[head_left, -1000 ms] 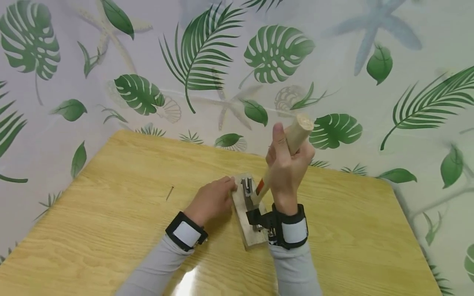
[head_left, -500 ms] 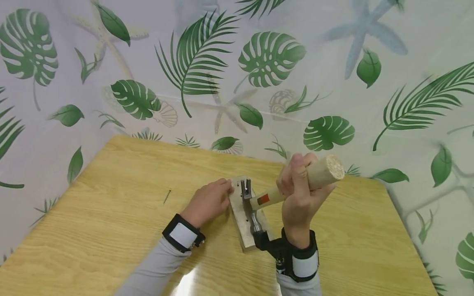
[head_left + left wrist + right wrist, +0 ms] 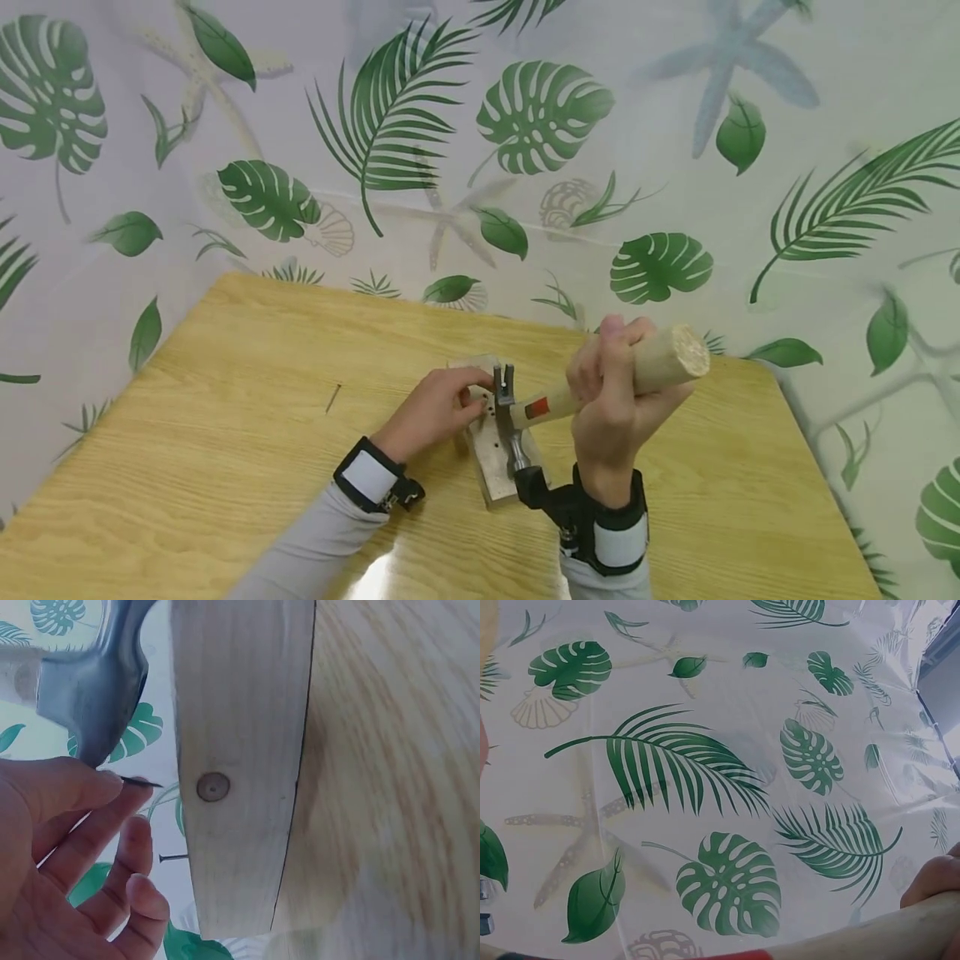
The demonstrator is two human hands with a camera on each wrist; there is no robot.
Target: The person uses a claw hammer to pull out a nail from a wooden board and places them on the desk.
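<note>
My right hand [image 3: 615,408] grips the pale wooden handle [image 3: 558,402] of a claw hammer, whose metal head [image 3: 507,421] is over the wooden block [image 3: 497,479]. Beside the claw, my left hand [image 3: 438,408] reaches over the block's far end. In the left wrist view, its thumb and index finger pinch a dark nail [image 3: 141,782], the point facing the block and apart from it. Another nail [image 3: 174,858] sticks out of the block. Only part of the handle [image 3: 885,934] and some fingers [image 3: 934,889] show in the right wrist view.
A loose nail [image 3: 333,398] lies on the wooden table [image 3: 247,433], left of the left hand. Dark holes or nail heads [image 3: 491,408] dot the block's top. Behind the table hangs a leaf-patterned sheet [image 3: 420,108].
The hammer's handle has swung down to the right with my right hand. My left hand has moved from the block's left edge to beside the claw, fingertips brought together.
</note>
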